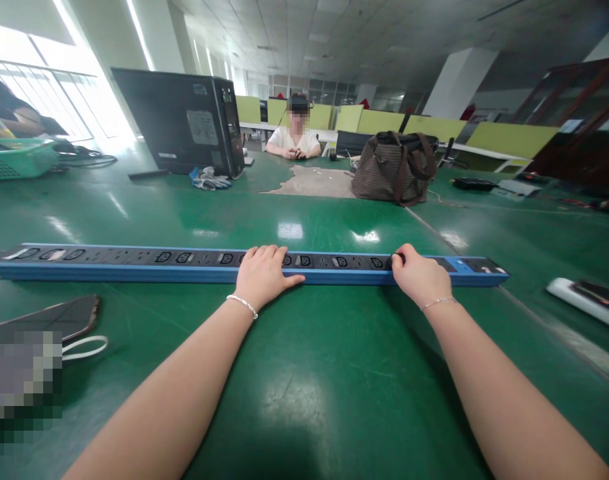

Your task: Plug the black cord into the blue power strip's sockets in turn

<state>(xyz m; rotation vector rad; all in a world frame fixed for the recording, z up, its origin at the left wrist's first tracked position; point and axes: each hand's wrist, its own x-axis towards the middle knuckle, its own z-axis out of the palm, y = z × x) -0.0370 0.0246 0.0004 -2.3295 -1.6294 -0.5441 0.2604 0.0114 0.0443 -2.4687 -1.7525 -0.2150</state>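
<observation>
A long blue power strip [134, 272] with a black face and a row of sockets lies across the green table. My left hand [262, 273] rests over its middle, fingers bent across the top to the far edge and thumb along the front side, holding it. Toward the right end, my right hand [420, 275] is closed in a pinch at the socket face. A small black piece [397, 260] shows at its fingertips; most of it is hidden, so I cannot tell its kind or whether it sits in a socket.
A phone [44, 320] and a white loop [87, 347] lie at the near left. At right is a white-and-black object [587, 300]. Farther back stand a black computer case [184, 120], gloves [209, 179], a brown bag [384, 167] and a green basket [19, 160]. A person [294, 137] sits opposite.
</observation>
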